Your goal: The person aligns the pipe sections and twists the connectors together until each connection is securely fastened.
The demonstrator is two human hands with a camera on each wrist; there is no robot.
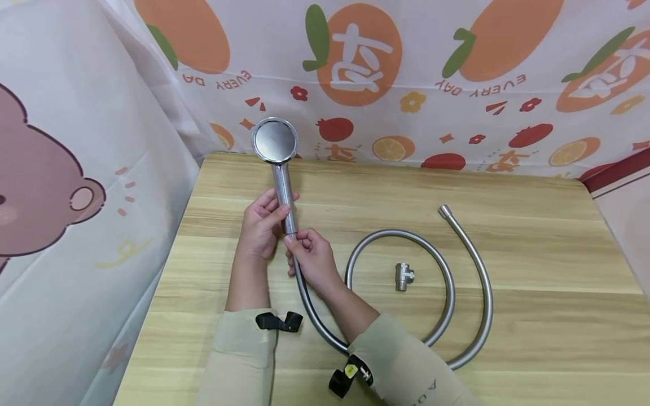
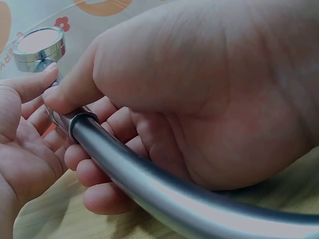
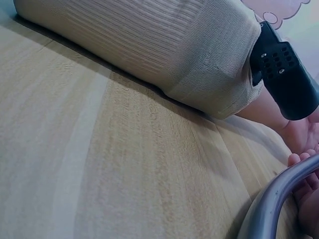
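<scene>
A chrome handheld shower head (image 1: 276, 141) points up toward the back edge of the table. My left hand (image 1: 260, 225) grips its handle (image 1: 283, 189), thumb across the front and fingers behind. Just below, my right hand (image 1: 313, 259) pinches the end of a grey shower hose (image 1: 304, 293) where it meets the handle's lower end. In the left wrist view the right fingers curl around the collar at that joint (image 2: 82, 122). Whether the hose is threaded on cannot be made out. Only part of the hose (image 3: 271, 204) and some fingertips appear in the right wrist view.
The hose loops over the wooden table (image 1: 548, 321), its free end (image 1: 445, 211) lying to the right. Inside the loop lies a small metal tee fitting (image 1: 403, 276). A fruit-printed cloth (image 1: 426, 124) hangs behind the table, and a bear-printed cloth (image 1: 40, 186) hangs at left.
</scene>
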